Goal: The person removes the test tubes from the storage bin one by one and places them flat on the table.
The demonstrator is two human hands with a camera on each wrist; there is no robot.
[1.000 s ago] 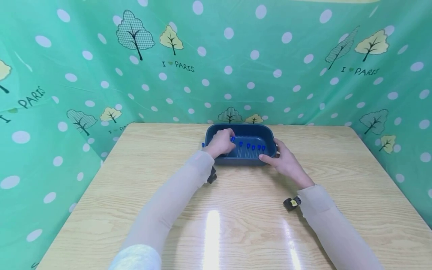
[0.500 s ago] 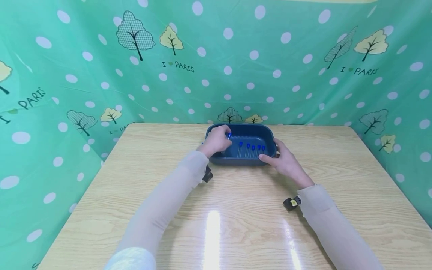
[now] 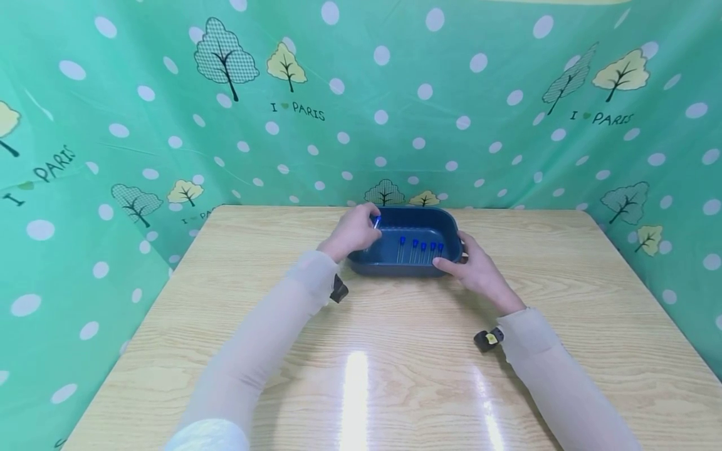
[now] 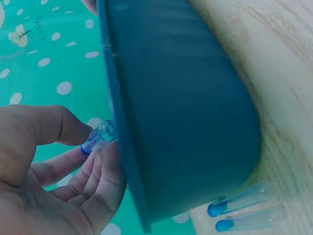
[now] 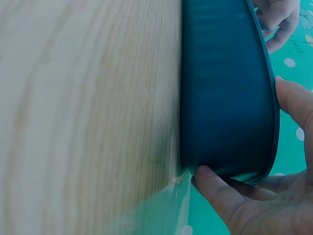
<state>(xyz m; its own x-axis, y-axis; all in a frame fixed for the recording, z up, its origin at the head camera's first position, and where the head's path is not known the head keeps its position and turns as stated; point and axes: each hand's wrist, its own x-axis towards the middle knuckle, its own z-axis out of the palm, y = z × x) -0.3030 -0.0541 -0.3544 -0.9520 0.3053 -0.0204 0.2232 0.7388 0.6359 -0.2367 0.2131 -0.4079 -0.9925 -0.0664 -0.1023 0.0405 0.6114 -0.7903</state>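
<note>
While it's gripped, the basin (image 3: 403,271) holds five tubes (image 3: 423,247).

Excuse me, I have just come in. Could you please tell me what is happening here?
A person's left hand pinches a blue-capped tube at the left end of a dark blue tub, while the right hand holds the tub's right end. Five similar tubes show inside the tub. Two more tubes lie outside it, on the wooden table.

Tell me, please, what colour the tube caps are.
The caps are blue, clearest in the left wrist view.
</note>
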